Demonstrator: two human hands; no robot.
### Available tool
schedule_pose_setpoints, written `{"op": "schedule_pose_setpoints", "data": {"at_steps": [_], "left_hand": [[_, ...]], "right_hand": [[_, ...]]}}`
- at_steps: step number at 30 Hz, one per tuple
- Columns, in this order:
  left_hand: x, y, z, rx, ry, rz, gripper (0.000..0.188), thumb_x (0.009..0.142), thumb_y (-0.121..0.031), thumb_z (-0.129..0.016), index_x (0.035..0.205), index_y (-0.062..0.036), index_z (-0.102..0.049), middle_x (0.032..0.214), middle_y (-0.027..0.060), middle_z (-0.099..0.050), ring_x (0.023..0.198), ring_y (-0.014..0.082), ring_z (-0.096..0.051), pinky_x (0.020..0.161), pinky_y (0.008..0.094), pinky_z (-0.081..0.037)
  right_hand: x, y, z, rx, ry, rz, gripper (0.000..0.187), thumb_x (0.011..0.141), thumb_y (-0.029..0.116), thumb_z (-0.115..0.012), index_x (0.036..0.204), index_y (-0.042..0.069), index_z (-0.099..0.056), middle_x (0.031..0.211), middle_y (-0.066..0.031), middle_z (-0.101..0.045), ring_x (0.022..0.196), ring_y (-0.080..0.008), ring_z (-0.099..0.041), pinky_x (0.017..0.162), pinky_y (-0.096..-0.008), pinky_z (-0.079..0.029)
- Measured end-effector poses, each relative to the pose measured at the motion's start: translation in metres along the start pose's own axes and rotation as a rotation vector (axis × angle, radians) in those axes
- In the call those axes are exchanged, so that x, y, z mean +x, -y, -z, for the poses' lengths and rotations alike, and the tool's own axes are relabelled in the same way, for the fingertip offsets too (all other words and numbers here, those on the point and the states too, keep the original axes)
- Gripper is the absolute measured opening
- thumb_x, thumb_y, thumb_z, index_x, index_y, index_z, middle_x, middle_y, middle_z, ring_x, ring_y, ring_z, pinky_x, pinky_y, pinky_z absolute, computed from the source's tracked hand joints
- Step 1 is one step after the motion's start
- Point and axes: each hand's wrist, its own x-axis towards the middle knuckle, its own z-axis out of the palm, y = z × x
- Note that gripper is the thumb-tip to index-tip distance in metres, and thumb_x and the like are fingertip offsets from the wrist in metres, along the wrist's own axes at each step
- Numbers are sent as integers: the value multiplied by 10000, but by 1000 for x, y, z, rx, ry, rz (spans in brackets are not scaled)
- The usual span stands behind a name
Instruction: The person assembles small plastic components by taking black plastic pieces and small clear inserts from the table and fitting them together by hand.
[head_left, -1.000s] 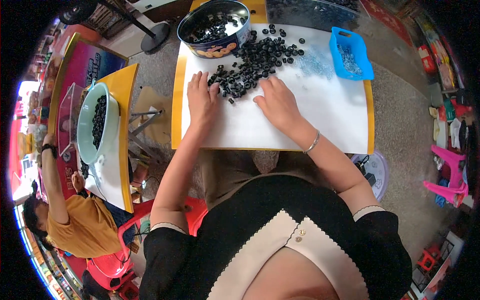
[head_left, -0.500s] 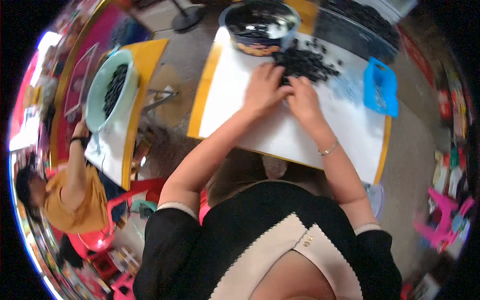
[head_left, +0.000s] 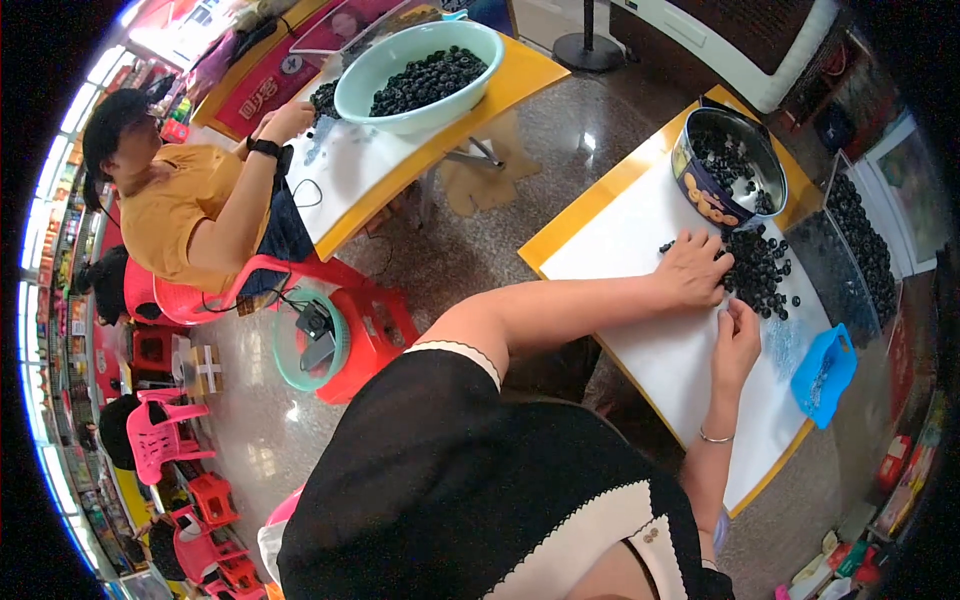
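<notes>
"Looking at the head view, how far along were things?"

"Partway, I'd judge. A loose heap of black pieces (head_left: 757, 275) lay on the white tabletop (head_left: 600, 245), just beside the round tin (head_left: 712, 203) on its near side. Similar pieces sat inside the tin, with bare metal showing among them, so it was far from full. Plenty remained outside it. I couldn't tell which of the two lots had been dealt with."

"And the other material?"

"Tiny pale-blue bits (head_left: 787, 345) were scattered farther from the tin than the heap was. The blue tray (head_left: 812, 378), with more bits in it, stood farther off again, well apart from the tin."

"How did the grip look?"

"The left hand (head_left: 695, 272) was palm down just below the tin, fingers bent and a little spread, seemingly touching the heap's edge. Its own fingers hid whatever was beneath, so I couldn't say whether it had hold of a piece."

"The right one?"

"The right hand (head_left: 737, 342) was farther from the tin, at the heap's near edge, thumb and forefinger drawn nearly together. Something small and pale may have been between the tips, but it was too small to be sure."
</notes>
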Motion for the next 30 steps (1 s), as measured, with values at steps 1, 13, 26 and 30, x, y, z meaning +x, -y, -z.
{"op": "schedule_pose_setpoints", "data": {"at_steps": [1, 13, 26, 30], "left_hand": [[1, -1, 1, 24, 33, 14, 334, 703, -332, -630, 962, -124, -596, 942, 117, -518, 908, 286, -486, 771, 426, -371], [17, -9, -10, -147, 219, 19, 272, 719, -275, -660, 903, -87, -586, 896, 183, -561, 753, 384, -609, 664, 488, -501], [36, 19, 9, -233, 269, -5, 240, 728, -217, -640, 910, -64, -675, 874, 198, -642, 832, 360, -628, 764, 444, -500], [41, 21, 27, -585, 295, 321, 225, 726, -225, -678, 878, -61, -705, 915, 199, -662, 846, 310, -644, 779, 381, -498]], "right_hand": [[-2, 0, 0, -2, 0, 2, 220, 846, 83, -577, 1045, -5, -613, 977, -139, -621, 874, -258, -606, 802, -352, -476], [-19, -12, 15, -21, -31, 77, 190, 849, 79, -565, 1001, -16, -630, 972, -152, -636, 906, -282, -610, 826, -356, -478], [-26, 2, 21, 31, -103, 45, 143, 824, 70, -597, 940, -5, -633, 903, -142, -623, 807, -280, -613, 739, -353, -486], [-24, 4, 21, 53, -127, 61, 137, 829, 77, -589, 931, -4, -632, 894, -136, -618, 798, -275, -606, 733, -355, -483]]}}
